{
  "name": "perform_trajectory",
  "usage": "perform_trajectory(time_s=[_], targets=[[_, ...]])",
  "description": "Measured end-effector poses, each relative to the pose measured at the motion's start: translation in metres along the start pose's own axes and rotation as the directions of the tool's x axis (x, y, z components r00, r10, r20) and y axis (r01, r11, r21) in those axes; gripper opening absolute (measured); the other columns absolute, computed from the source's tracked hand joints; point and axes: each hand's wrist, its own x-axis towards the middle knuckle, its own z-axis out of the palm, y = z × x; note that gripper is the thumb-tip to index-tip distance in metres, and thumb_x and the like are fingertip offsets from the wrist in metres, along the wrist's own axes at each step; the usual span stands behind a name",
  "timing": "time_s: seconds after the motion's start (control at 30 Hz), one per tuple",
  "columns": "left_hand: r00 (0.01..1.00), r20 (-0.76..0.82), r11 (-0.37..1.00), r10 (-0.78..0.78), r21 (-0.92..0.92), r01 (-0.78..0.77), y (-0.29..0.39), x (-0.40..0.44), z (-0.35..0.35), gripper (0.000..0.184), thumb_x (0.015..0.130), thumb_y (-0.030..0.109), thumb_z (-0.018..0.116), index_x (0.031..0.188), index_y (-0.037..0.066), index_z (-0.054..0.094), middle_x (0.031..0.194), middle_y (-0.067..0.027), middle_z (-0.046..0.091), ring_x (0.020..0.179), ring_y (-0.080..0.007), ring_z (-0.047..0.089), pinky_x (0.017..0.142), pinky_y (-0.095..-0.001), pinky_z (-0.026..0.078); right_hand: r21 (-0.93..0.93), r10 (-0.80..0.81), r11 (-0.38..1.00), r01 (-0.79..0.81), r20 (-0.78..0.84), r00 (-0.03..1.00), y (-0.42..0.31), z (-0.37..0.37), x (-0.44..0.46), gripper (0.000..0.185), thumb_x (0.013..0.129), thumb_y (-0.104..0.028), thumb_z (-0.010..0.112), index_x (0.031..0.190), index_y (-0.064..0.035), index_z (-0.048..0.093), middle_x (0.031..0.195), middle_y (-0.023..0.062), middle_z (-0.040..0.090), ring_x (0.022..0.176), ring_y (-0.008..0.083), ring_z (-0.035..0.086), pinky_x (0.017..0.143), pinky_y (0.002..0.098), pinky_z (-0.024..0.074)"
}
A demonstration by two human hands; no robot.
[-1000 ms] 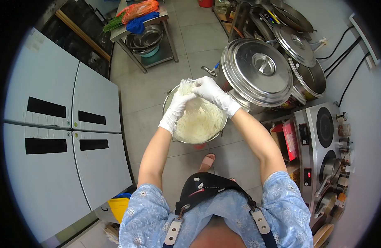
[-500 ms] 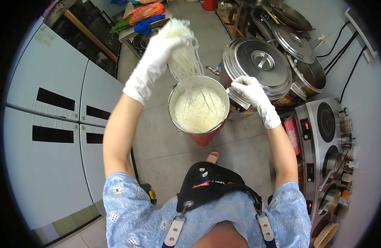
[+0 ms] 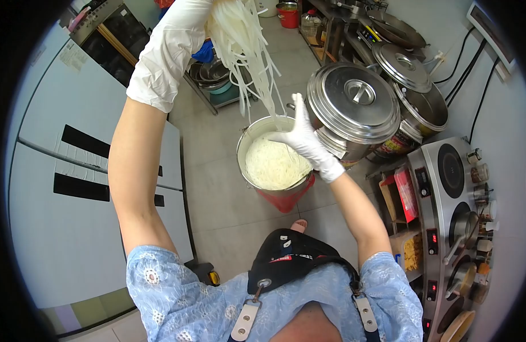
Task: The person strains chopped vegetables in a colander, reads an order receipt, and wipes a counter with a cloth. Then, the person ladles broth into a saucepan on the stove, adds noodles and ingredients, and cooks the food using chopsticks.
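Observation:
My left hand, in a white glove, is raised at the top edge, holding up a bunch of white rice noodles. Its fingers are partly out of view. The strands hang down toward a metal bucket, their lowest ends about level with its far rim. More noodles fill the bucket, which rests on something red. Also gloved, my right hand is over the bucket's right side, fingers spread with nothing in them, close to the hanging strands.
Right of the bucket stands a large lidded steel pot, with an uncovered pot behind it. A cooktop with pans and jars runs along the right wall. White refrigerator doors line the left. A low rack holds bowls.
My left hand has lifted the noodles higher and left, toward the top edge. My right hand has moved left over the bucket, and its closed fingers have spread.

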Motion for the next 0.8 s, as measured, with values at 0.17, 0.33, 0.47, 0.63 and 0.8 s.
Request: perform_trajectory(time_s=[0.17, 0.33, 0.47, 0.63, 0.8], targets=[[0.998, 0.061, 1.0, -0.014, 0.001, 0.014, 0.013, 0.0, 0.01, 0.03, 0.072, -0.001, 0.061, 0.101, 0.004, 0.056, 0.091, -0.0064, 0.062, 0.089, -0.0194, 0.06, 0.082, -0.0336, 0.05, 0.296, -0.2, 0.923, 0.246, -0.175, 0.964, -0.019, 0.054, 0.022, 0.092, 0.073, -0.02, 0.077, 0.142, 0.0051, 0.02, 0.13, 0.0195, 0.046, 0.123, 0.0249, 0.044, 0.101, 0.0324, 0.0358], [0.995, -0.016, 0.993, -0.094, -0.07, 0.093, 0.008, -0.006, 0.022, 0.024, 0.075, 0.002, 0.063, 0.097, 0.005, 0.057, 0.091, -0.0067, 0.062, 0.09, -0.0193, 0.061, 0.081, -0.0344, 0.051, 0.696, 0.253, 0.65, -0.307, 0.183, 0.95, -0.029, 0.043, 0.018, 0.016, 0.088, -0.016, 0.055, 0.081, -0.0028, 0.058, 0.058, -0.0045, 0.044, 0.049, 0.0045, 0.04, 0.045, 0.0215, 0.0342], [0.998, -0.003, 0.998, -0.055, 0.024, 0.055, -0.005, 0.003, 0.018, 0.025, 0.075, 0.004, 0.065, 0.098, 0.005, 0.057, 0.091, -0.0067, 0.063, 0.09, -0.0188, 0.061, 0.081, -0.0341, 0.051, 0.628, 0.296, 0.686, -0.367, 0.22, 0.93, -0.07, 0.0, 0.015, 0.02, 0.092, -0.02, 0.049, 0.078, -0.0074, 0.056, 0.055, -0.0059, 0.039, 0.044, 0.005, 0.032, 0.04, 0.0224, 0.0251], [0.996, -0.006, 0.994, -0.094, 0.057, 0.094, 0.011, -0.001, 0.056, 0.026, 0.073, 0.004, 0.064, 0.099, 0.005, 0.058, 0.089, -0.0063, 0.062, 0.085, -0.0183, 0.061, 0.079, -0.0327, 0.051, 0.655, 0.304, 0.644, -0.394, 0.253, 0.918, -0.138, -0.084, 0.008, 0.023, 0.09, -0.023, 0.048, 0.076, -0.0065, 0.057, 0.055, -0.0043, 0.041, 0.043, 0.0056, 0.033, 0.039, 0.0228, 0.0258], [0.996, 0.086, 0.997, 0.026, 0.066, -0.032, 0.027, 0.003, 0.124, 0.025, 0.074, 0.002, 0.062, 0.099, 0.004, 0.059, 0.088, -0.0053, 0.063, 0.084, -0.0169, 0.061, 0.078, -0.0298, 0.051, 0.727, 0.199, 0.635, -0.263, 0.176, 0.964, -0.197, -0.174, -0.024, 0.022, 0.09, -0.019, 0.047, 0.078, -0.0046, 0.058, 0.057, -0.0063, 0.038, 0.046, 0.0056, 0.03, 0.041, 0.0221, 0.0247]])
